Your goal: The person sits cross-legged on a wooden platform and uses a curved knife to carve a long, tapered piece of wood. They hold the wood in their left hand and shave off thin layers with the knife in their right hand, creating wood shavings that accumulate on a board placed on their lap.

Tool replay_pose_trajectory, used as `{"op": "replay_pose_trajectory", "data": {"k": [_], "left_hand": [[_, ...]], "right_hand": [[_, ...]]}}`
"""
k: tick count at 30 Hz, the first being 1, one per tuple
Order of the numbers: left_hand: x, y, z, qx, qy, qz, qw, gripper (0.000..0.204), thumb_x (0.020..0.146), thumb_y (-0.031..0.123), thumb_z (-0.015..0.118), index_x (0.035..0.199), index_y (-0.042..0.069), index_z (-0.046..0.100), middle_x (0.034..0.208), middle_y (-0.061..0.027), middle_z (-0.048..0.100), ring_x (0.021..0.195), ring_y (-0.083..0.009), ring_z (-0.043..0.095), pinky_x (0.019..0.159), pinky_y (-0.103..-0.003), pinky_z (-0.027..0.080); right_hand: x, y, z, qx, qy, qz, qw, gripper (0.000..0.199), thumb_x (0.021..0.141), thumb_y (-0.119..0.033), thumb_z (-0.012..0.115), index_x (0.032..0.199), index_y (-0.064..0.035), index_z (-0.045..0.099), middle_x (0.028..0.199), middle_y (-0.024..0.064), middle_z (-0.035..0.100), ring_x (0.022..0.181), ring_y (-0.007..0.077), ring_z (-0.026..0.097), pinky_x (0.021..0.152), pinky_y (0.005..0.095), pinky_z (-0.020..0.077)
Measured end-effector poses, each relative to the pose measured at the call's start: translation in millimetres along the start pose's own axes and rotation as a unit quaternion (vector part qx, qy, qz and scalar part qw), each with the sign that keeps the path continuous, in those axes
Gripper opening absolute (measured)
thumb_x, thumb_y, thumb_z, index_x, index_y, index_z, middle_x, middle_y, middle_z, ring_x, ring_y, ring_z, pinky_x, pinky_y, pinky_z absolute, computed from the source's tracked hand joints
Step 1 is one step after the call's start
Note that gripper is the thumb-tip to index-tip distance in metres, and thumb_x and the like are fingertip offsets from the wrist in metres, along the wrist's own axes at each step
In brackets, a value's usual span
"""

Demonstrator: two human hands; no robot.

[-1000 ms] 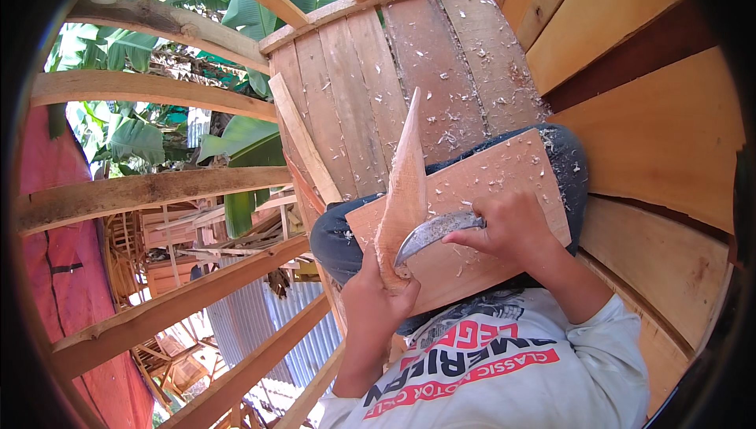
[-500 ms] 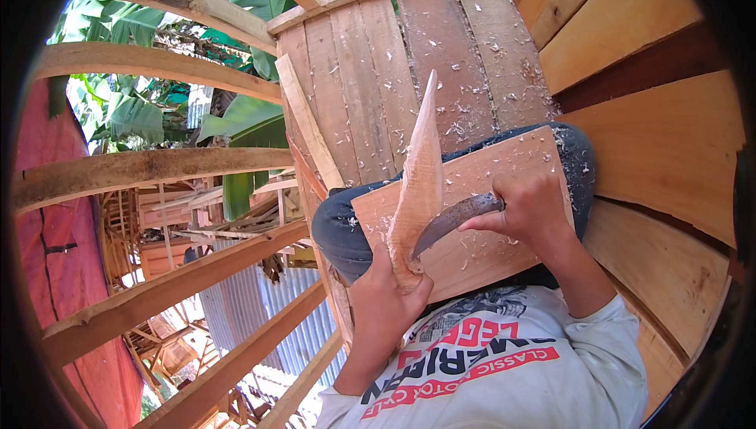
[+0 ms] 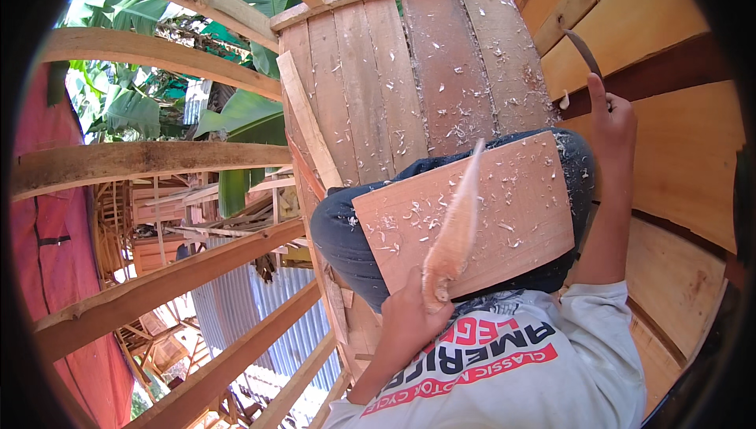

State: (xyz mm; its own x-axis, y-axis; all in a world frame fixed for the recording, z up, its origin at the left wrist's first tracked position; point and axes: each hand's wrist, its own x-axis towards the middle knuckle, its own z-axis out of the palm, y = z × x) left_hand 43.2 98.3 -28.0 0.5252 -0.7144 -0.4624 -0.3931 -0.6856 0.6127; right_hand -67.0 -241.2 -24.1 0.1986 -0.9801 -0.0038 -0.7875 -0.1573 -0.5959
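My left hand (image 3: 409, 304) is closed around the thick, rough end of a pale carved piece of wood (image 3: 452, 244). The piece tapers to a long point, slightly blurred, angled up and to the right over a flat wooden board (image 3: 520, 200). That board rests across my lap, sprinkled with curled shavings. Raised well off to the right, my right hand (image 3: 613, 122) grips a knife with a curved dark blade (image 3: 582, 51). The blade points up and left, apart from the wood; the fingers hide its handle. A pale shaving (image 3: 564, 101) shows below the blade.
Beyond my crossed legs lies a plank floor (image 3: 378, 74) strewn with shavings. Wide wooden boards (image 3: 685, 130) form a wall close on my right. Spaced wooden rails (image 3: 150, 165) stand along the left, with corrugated metal sheets (image 3: 276, 319) and banana leaves outside.
My right hand has lifted the knife off the wood and swung it up to the right. My left hand has shifted right and closer to me, tilting the carved piece rightward and lower.
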Motion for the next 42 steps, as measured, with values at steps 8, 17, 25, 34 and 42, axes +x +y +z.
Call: {"op": "replay_pose_trajectory", "data": {"k": [8,17,25,34,42], "left_hand": [[26.8,-12.7,-34.8,-0.023,0.15,-0.014,0.988,0.06,0.068,0.02,0.072,0.117,-0.006,0.049,0.079,-0.0226,0.066,0.073,-0.0395,0.066,0.063,-0.043,0.052],[16.6,13.5,-20.1,-0.02,0.13,0.041,0.99,0.056,0.068,0.022,0.073,0.112,-0.003,0.05,0.075,-0.0226,0.064,0.071,-0.0408,0.065,0.06,-0.043,0.052],[-3.1,0.2,-2.5,-0.009,0.083,0.063,0.995,0.055,0.067,0.022,0.073,0.111,-0.003,0.051,0.072,-0.022,0.063,0.068,-0.0401,0.064,0.059,-0.044,0.051],[15.3,10.7,-23.6,-0.07,0.114,0.053,0.99,0.055,0.067,0.016,0.071,0.114,-0.002,0.05,0.079,-0.0222,0.066,0.073,-0.0395,0.066,0.062,-0.041,0.053],[-1.2,9.7,-4.7,-0.066,0.029,0.045,0.996,0.056,0.066,0.021,0.073,0.112,-0.003,0.051,0.07,-0.0216,0.064,0.069,-0.0405,0.065,0.061,-0.044,0.052]], "right_hand": [[-117.4,-18.8,26.3,0.019,-0.202,-0.282,0.938,0.06,0.076,-0.061,0.066,0.065,-0.002,0.068,0.054,0.018,0.057,0.053,0.035,0.061,0.049,0.0412,0.0468],[-125.6,-22.7,32.9,-0.055,-0.231,-0.321,0.917,0.056,0.072,-0.058,0.071,0.061,-0.0043,0.062,0.053,0.015,0.056,0.054,0.0354,0.06,0.05,0.0416,0.0462],[-27.2,-0.6,-5.3,-0.026,-0.067,-0.065,0.995,0.065,0.085,-0.061,0.057,0.076,0.0024,0.068,0.062,0.0202,0.061,0.061,0.0361,0.064,0.054,0.0411,0.0468],[-131.8,-22.9,31.8,-0.016,-0.225,-0.328,0.918,0.068,0.07,-0.07,0.066,0.058,-0.0028,0.066,0.049,0.0141,0.055,0.046,0.031,0.06,0.047,0.0377,0.047],[-77.5,-2.5,34.0,-0.008,-0.11,-0.168,0.98,0.071,0.078,-0.067,0.061,0.062,0.0024,0.061,0.052,0.017,0.055,0.052,0.0351,0.058,0.05,0.0403,0.0448]]}}
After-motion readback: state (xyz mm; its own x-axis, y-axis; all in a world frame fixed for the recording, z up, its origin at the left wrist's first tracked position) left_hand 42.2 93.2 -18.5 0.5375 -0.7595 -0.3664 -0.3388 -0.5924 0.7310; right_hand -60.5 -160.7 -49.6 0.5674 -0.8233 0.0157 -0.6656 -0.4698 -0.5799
